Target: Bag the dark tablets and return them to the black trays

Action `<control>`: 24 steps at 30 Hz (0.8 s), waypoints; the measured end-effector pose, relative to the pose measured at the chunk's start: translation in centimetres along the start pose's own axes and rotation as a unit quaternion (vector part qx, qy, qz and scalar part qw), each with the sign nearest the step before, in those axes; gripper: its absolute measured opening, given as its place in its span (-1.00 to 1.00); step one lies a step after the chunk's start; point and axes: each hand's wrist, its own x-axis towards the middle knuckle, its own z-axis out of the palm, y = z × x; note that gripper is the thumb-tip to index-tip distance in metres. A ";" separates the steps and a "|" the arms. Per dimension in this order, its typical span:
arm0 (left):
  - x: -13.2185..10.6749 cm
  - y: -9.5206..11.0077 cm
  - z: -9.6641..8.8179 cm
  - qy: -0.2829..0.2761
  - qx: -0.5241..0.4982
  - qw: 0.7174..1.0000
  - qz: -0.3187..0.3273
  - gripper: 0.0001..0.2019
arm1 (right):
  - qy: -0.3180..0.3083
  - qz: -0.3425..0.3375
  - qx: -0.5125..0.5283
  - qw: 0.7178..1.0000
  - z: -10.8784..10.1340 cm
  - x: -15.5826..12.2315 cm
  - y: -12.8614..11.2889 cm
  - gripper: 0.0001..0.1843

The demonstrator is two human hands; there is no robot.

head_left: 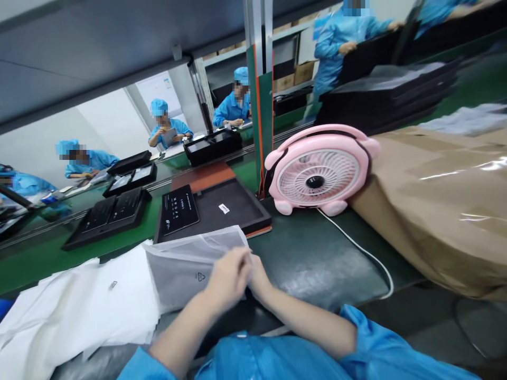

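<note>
My left hand (227, 277) and my right hand (258, 278) meet at the right edge of a translucent white plastic bag (186, 266) lying on the dark work surface. Both hands pinch the bag's edge, fingers closed. The bag has a small triangle mark and seems to cover something grey. Just beyond it sits a black tray (233, 208) holding a black panel with white print (179, 210). A pile of white bags (79, 311) spreads out to the left.
A pink desk fan (319, 170) with a white cord (364, 250) stands right of the tray, beside brown taped cartons (443, 211). Black trays (111, 214) ride the green conveyor. Several people in blue coats work across the line. A metal post (259, 95) rises behind the tray.
</note>
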 end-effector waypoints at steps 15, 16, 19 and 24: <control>0.2 -6.3 -6.5 0.180 -0.255 0.930 -0.196 -0.60 | -0.449 -0.060 -0.136 0.881 -10.1 8.2 -10.7 -0.33; -0.1 -6.7 -6.2 0.188 -0.265 0.924 -0.200 -0.59 | -0.424 -0.075 -0.189 0.882 -10.7 8.3 -11.1 -0.44; -0.4 -7.5 -5.5 0.195 -0.296 0.914 -0.196 -0.59 | -0.283 -0.180 -0.278 0.900 -12.4 8.8 -13.1 -0.72; -0.4 -7.9 -3.1 0.229 -0.331 0.893 -0.202 -0.62 | -0.103 -0.305 -0.201 0.925 -12.1 9.5 -16.4 -0.67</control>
